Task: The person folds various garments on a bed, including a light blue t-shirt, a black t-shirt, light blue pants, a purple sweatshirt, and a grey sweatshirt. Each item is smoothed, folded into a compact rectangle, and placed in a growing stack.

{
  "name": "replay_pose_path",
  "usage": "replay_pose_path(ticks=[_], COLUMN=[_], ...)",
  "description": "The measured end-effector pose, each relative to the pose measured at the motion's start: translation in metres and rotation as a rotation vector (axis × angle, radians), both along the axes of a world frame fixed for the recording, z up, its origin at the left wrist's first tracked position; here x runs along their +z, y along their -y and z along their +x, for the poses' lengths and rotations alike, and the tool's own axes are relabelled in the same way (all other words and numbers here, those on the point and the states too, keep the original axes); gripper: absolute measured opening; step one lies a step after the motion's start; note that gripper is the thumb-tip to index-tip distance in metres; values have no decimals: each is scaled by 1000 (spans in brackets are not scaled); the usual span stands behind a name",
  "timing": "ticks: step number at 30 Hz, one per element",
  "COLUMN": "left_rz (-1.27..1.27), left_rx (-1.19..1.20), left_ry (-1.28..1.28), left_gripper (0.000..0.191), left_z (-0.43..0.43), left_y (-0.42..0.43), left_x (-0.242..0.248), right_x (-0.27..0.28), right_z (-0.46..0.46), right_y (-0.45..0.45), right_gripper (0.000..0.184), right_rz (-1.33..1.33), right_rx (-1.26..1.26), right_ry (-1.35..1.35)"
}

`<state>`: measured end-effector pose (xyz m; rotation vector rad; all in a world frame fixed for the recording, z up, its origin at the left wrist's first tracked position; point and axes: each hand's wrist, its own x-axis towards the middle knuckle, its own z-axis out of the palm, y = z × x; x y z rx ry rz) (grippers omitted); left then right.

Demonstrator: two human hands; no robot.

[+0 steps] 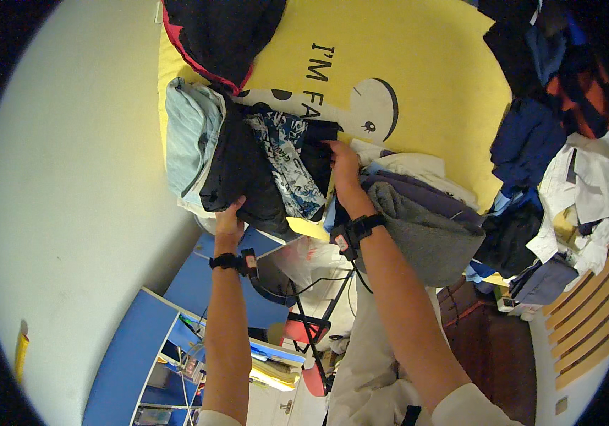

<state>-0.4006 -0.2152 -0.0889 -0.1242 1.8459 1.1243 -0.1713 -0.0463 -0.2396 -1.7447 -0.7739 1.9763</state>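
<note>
A stack of folded clothes lies at the left edge of the yellow printed bed sheet. My left hand (229,215) grips the near end of a folded black garment (240,165), which lies against folded light-blue denim (190,138). To its right is a dark garment with a white and blue print (291,165). My right hand (345,165) is at the right side of this garment, its fingers over dark cloth; whether they grip it is unclear. Folded grey cloth (421,229) and white cloth (421,165) lie right of that hand.
A black garment with red trim (224,42) lies on the yellow sheet (437,69) at the far side. Navy clothes (528,141) and white clothes (576,181) are heaped at right. A blue shelf unit (123,351) stands at lower left. Cables hang between the wrist straps.
</note>
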Motion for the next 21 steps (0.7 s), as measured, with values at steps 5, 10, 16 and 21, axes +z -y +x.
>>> replay_pose_path(ticks=[5,10,16,21], left_rz=[-60,27,4,81], left_rx=[-143,13,6,11], left_ry=[-72,4,-55,-42], left_gripper=[51,49,52,60], left_z=[0,5,3,9], left_y=[-4,-14,-2,-17], left_x=[3,-5,-3,-16], right_x=[12,30,67,28], right_z=[6,-1,-11,-4], right_y=[-7,-12,-10,-13], right_gripper=[36,46,62,79], right_rz=[-25,134,43,61], right_rx=[15,-4,-30,-33], right_ry=[-22,-136,-123,91])
